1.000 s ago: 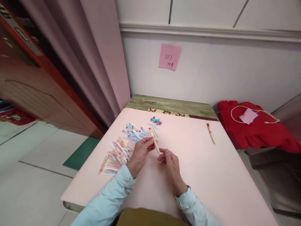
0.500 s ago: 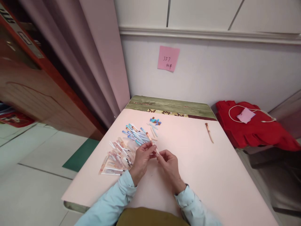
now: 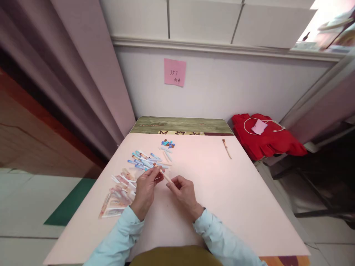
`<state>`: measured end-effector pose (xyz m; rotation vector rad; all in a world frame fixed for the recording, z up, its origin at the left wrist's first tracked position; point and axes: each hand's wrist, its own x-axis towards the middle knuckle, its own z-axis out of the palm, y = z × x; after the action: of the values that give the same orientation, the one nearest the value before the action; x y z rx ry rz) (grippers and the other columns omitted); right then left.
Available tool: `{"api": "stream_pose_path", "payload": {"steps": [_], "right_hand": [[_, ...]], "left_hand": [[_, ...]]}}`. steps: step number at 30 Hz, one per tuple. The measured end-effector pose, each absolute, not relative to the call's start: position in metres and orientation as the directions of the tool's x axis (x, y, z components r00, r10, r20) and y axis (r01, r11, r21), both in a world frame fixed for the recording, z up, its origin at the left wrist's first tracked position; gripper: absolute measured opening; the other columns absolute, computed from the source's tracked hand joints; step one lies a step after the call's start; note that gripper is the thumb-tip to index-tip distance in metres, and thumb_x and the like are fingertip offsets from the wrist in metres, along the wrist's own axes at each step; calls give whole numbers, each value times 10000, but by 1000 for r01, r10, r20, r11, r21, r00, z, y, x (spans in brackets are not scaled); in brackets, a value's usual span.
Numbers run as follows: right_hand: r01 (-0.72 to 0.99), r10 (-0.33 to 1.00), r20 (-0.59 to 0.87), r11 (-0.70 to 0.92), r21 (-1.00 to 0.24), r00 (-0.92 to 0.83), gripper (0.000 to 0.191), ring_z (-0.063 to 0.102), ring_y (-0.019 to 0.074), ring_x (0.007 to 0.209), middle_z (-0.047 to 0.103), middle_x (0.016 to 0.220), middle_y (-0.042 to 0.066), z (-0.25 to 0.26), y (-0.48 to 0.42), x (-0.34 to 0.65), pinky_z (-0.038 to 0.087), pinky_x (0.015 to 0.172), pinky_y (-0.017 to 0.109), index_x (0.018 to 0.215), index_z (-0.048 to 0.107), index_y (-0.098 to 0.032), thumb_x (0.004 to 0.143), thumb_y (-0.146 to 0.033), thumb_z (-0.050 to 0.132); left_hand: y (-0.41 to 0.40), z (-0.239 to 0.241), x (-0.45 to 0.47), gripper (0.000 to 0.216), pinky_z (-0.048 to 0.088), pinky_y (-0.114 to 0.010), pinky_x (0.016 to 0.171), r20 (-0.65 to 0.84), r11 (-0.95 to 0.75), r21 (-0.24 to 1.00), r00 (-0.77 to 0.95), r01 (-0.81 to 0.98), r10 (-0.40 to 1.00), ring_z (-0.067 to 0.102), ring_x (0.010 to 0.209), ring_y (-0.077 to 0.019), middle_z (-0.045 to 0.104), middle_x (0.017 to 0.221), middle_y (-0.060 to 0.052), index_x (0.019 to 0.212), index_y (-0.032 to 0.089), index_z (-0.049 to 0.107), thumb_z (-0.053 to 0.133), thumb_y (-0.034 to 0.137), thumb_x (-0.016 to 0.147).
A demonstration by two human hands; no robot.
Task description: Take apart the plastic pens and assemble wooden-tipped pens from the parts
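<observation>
The slim pen is pinched toward its far end by the left hand and nearer by the right hand; likely light and stiff, it is best held mid-length.

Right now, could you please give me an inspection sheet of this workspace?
Surface: pale sheet, green table edge showing behind.
Job's things: held pen; loose pens at left; small blue and brown pieces behind them; lone pen at right.
Clutter: clear packets overlapping at left.
Hands: left hand and right hand both on the held pen.
Cables: white cord looped on red cloth, beyond the right edge.
Surroundings: curtain at left, pink note on wall ahead.
</observation>
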<state>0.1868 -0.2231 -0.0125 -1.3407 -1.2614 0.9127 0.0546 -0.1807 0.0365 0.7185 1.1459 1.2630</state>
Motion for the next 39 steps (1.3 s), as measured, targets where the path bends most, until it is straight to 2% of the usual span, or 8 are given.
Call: {"api": "stream_pose_path", "payload": {"steps": [4,11,16,20,26,32,36,39], "right_hand": [[142,982,121,101,-985,143,276,537,115,524,621,580,-14,-9,-226,185,424,526,217,746,686,-189,833,-441,616],[25,997,53,52,-998,56,378,496,104,447,558,519,-30,-11,-237,182,404,465,209,755,668,-180,877,-512,534],[156,988,143,132,-979,63,354,490,104,515,580,570,-18,-16,-241,178,403,524,211,703,655,-172,878,-464,558],[229,980,178,154,-961,85,344,519,112,567,642,655,-1,-16,-243,177,415,563,215,751,691,-169,886,-455,554],[248,967,93,32,-968,237,411,530,123,534,616,580,-2,-20,-240,193,417,539,224,749,702,-166,879,-527,554],[116,953,-90,-128,-985,288,394,514,125,491,639,596,20,-22,-221,231,383,476,234,755,660,-156,793,-548,644],[255,960,-58,-131,-958,275,358,469,116,464,611,542,3,-14,-207,246,344,459,236,718,663,-157,774,-510,661],[352,972,-39,-121,-928,231,295,460,114,458,606,524,-4,-13,-198,243,345,465,240,715,706,-163,777,-446,652]], "left_hand": [[-179,40,55,314,514,-308,790,-220,184,924,-72,-336,973,650,761,-166,719,798,-68,789,120,725,810,389,651],[-189,28,64,338,511,-285,738,-195,152,926,-92,-346,977,641,719,-148,707,763,-51,816,126,702,797,411,660],[-207,5,69,429,512,-293,697,-251,185,898,-118,-398,961,668,706,-166,706,760,-58,912,134,680,715,517,723],[-211,-8,75,406,509,-290,714,-215,178,905,-54,-386,975,681,722,-173,719,772,-65,916,138,676,737,482,710],[-196,-10,79,425,485,-259,609,-156,136,932,-31,-337,987,641,618,-141,697,759,-46,976,148,629,663,519,772],[-202,-7,75,442,456,-244,504,-111,148,915,119,-376,987,572,513,-116,681,775,-7,1157,211,482,610,480,831],[-206,-7,74,261,433,-237,465,-156,246,845,223,-474,962,556,506,-116,663,767,-11,1007,206,497,595,365,825],[-209,-6,74,185,328,-205,403,-208,452,719,457,-528,865,484,430,-87,612,676,2,901,188,530,589,306,771]]}}
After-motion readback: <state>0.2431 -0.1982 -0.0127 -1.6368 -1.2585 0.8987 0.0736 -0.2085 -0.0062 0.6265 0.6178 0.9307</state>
